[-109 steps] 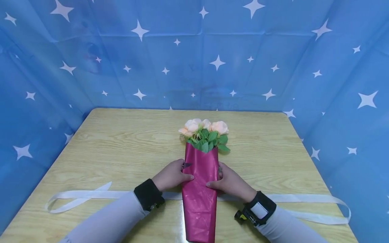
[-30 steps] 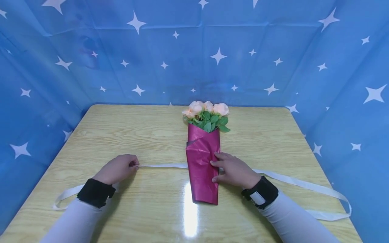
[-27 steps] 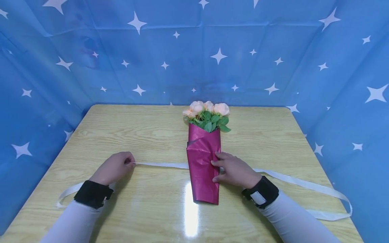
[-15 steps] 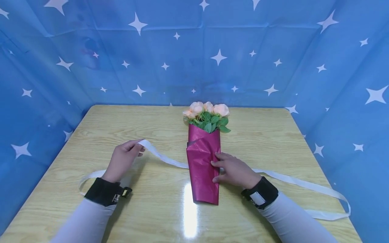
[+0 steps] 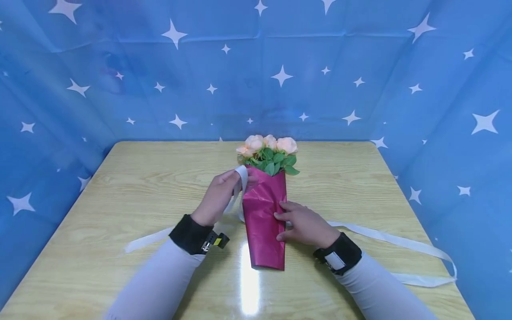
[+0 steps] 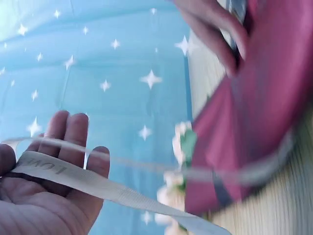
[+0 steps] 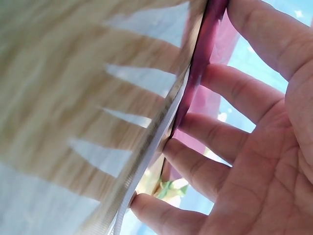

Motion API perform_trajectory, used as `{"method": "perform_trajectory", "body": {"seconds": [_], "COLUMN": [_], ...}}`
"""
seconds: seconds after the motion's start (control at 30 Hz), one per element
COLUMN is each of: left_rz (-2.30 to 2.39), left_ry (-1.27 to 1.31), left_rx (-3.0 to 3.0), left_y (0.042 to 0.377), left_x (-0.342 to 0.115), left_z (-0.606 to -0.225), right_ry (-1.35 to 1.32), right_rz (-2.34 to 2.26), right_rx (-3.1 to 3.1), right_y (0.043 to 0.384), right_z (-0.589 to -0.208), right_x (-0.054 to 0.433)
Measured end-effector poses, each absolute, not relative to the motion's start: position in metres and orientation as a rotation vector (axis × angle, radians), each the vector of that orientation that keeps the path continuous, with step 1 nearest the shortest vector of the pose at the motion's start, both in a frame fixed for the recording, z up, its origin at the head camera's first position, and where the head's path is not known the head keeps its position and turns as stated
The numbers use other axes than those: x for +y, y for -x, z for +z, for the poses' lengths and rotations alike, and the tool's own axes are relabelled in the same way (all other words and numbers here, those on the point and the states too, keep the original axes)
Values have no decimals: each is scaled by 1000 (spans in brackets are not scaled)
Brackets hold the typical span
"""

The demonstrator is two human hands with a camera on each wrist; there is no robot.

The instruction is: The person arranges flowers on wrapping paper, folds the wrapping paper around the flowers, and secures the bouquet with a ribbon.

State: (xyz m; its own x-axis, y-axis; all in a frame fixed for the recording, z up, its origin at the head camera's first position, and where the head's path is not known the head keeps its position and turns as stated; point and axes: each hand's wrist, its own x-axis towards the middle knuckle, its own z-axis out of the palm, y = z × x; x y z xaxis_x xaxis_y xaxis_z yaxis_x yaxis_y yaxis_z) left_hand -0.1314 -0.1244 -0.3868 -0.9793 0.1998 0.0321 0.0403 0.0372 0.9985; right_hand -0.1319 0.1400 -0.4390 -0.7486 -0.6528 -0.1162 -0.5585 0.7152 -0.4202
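A bouquet of pale peach roses [image 5: 254,143] with green leaves lies on the table, wrapped in magenta paper [image 5: 264,226]. My left hand [image 5: 219,195] is over the wrap's upper left side and holds a white ribbon [image 6: 102,185] looped across it. The left wrist view shows lettering on the ribbon, which crosses the palm under the thumb, the other fingers fairly straight. My right hand [image 5: 307,224] rests on the wrap's right edge, its extended fingertips [image 7: 188,122] touching the paper. The stretch of ribbon under the bouquet is hidden.
To the right, the ribbon's other length runs along the wooden table [image 5: 340,284] and loops back near the edge. One ribbon tail lies left of the bouquet, partly behind my left arm. A blue curtain [image 5: 248,80] with white stars surrounds the table's back and sides.
My left hand has let go of the wrap, taken the ribbon's left length and carried it up and right to the bouquet. The right hand stays on the wrap during the last second.
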Motion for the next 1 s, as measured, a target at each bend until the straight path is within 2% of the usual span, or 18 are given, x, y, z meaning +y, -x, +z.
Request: {"method": "perform_trajectory", "body": {"seconds": [0.23,0.4,0.63,1.0], "left_rz": [2013,1827,1655,1718], "left_ry": [-291,-332,-368,-333], "left_rx": [2115,2086,2176,2222], "left_y": [141,146,149,150], "left_x": [-70,-48,-40,-43], "left_z": [-392,-406,-421,-424], "right_ry": [962,993,1086,1031], "right_rz": [-546,-539,-545,-630], "right_rx": [2652,2653,2693,2667], "right_y": [133,134,134,138], "right_z": [-437,-437,-440,-433], "right_x": [140,141,142,152]}}
